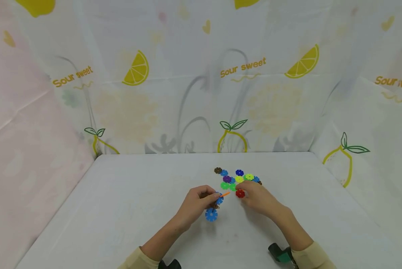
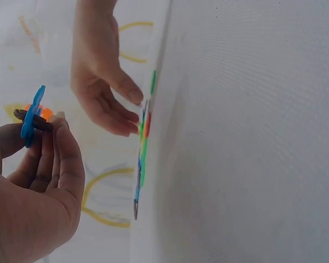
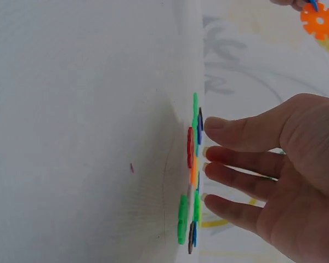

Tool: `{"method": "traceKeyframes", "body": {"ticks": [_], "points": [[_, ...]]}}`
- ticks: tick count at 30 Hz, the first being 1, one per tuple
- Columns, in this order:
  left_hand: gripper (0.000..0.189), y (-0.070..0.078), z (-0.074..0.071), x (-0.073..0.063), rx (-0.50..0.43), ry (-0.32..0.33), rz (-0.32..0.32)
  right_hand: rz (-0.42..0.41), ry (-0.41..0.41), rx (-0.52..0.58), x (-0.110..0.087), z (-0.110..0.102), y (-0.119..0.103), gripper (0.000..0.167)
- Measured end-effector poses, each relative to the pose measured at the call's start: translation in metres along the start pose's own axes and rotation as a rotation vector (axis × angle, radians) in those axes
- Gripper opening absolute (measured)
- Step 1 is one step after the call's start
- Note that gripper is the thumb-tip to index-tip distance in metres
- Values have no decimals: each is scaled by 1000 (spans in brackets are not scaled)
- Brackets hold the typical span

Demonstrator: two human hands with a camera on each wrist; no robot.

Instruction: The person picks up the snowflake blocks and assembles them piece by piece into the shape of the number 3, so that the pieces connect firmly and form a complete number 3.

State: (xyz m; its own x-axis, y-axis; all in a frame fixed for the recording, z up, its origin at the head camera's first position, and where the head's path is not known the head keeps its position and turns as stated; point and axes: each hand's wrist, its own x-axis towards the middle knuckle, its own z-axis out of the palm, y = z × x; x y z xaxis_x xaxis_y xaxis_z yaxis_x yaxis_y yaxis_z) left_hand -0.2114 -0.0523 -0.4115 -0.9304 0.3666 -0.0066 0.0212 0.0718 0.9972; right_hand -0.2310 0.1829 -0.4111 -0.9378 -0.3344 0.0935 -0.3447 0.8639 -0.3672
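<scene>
- Left hand (image 1: 198,201) pinches joined discs (image 1: 211,215): thin, round, notched, blue, brown and orange.
- Other discs (image 1: 226,179), flat and scallop-edged, clustered on the white table (image 1: 137,194).
- Right hand (image 1: 259,198), fingers parted, gripping nothing, just beside them.

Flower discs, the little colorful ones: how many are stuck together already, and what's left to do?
Done: the blue discs, brown disc and orange disc look joined into one small piece. In hand: the left hand pinches that piece, while the right hand is among the others. Left to do, perhaps: the red disc, purple disc and more lie on the table, seemingly loose.
</scene>
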Motion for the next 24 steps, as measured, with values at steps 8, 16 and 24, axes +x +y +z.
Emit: {"method": "traceKeyframes", "body": {"ticks": [8, 16, 24], "points": [[30, 3, 1, -1, -13, -11, -7, -46, -11, -10, 4, 5, 6, 28], [31, 2, 2, -1, 1, -22, -15, -12, -26, 7, 4, 7, 3, 26], [31, 1, 1, -1, 3, -19, -4, -13, -83, -74, 4, 11, 0, 28]]}}
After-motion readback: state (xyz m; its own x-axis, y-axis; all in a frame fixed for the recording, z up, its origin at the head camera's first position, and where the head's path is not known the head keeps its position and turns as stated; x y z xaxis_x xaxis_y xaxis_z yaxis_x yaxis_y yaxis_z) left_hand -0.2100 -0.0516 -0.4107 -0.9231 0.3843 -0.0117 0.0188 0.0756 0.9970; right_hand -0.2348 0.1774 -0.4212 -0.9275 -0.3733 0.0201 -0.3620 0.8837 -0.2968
